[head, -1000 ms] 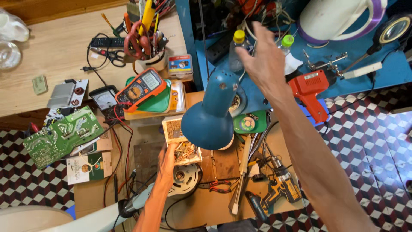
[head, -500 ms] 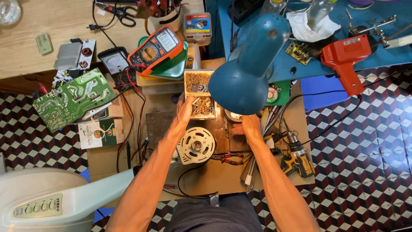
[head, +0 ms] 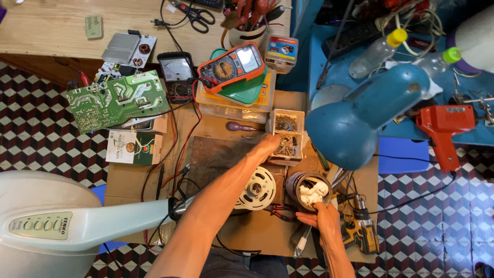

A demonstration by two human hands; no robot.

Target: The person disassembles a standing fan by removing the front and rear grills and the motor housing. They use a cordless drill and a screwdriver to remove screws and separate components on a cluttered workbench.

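Parts box (head: 286,135), left hand (head: 268,144), green-white carton (head: 135,148)

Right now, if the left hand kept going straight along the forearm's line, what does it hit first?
Left hand points up and right; its fingers already reach the small divided parts box, so that comes first. Whether they touch is unclear from above.
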